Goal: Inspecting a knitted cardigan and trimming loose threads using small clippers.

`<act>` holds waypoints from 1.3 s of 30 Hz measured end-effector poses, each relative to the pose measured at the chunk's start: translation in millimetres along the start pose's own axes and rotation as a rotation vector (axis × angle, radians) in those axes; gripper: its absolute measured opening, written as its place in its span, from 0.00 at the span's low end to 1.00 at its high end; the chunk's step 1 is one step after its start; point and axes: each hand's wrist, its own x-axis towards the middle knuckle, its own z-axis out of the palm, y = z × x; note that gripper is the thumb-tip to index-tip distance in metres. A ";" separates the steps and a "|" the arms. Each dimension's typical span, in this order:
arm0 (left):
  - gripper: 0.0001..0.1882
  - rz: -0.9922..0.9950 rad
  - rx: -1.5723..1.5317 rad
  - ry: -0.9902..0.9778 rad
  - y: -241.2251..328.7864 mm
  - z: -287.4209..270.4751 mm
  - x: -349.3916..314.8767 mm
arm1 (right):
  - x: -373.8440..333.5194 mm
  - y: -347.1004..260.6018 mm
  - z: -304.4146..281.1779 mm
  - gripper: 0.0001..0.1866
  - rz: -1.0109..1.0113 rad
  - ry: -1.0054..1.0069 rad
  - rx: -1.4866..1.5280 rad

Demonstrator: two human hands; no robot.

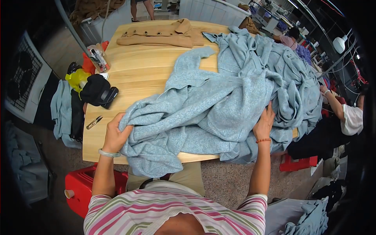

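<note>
A light blue knit garment (188, 113) lies bunched and twisted across the table's near half, one end drooping over the front edge. My left hand (116, 134), a pale bangle on its wrist, is closed on the garment's left end. At the right side my right hand (264, 124), wearing a beaded bracelet, grips the same cloth; its thumb is hidden in the folds. Behind and right of it a heap of similar blue knitwear (290, 82) covers the table's right side, some with buttons. Where the garment ends and the heap begins is hard to make out.
On the wooden table (137, 70) lie thread snips (94, 122) at left, a black cap-like item (96, 87) and a folded tan cardigan (156, 34) at the far edge. A red plastic stool (80, 188) stands below left. Another person's arm (335, 103) reaches in at right.
</note>
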 end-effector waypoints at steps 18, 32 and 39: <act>0.23 -0.095 -1.021 0.441 6.2 -70.6 -23.7 | 2.6 -66.1 -4.9 0.27 -0.221 0.130 0.006; 0.34 -0.201 -0.647 -0.023 -10.2 -54.0 -49.8 | 207.5 109.3 -41.8 0.19 0.387 0.169 -0.644; 0.16 -0.476 -0.638 -0.078 -7.6 -31.2 -26.1 | 172.5 -79.7 11.5 0.21 -0.639 0.138 0.242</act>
